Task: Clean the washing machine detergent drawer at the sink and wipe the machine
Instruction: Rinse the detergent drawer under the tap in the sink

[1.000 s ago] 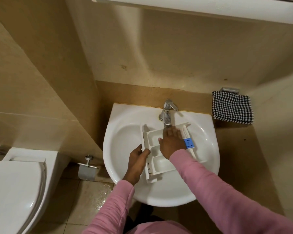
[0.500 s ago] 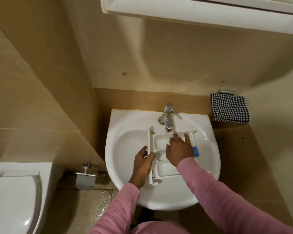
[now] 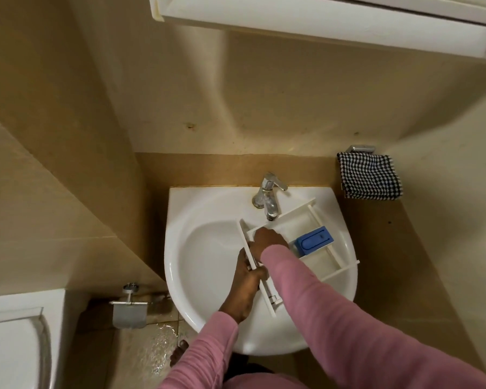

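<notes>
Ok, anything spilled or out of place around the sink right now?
Yes: the floor tiles below the sink glisten with water, as if splashed. The detergent drawer lies askew across it.

The sink (image 3: 208, 276) sits against the far wall, with the tap (image 3: 268, 197) on its far rim. The drawer (image 3: 298, 220) lies across the basin below the spout. The left hand (image 3: 247, 284) holds its near-left end; the right hand (image 3: 270, 240) is inside it. A cloth (image 3: 369, 176) hangs to the right. A toilet (image 3: 11, 346) and a paper holder (image 3: 129, 310) are to the left.
</notes>
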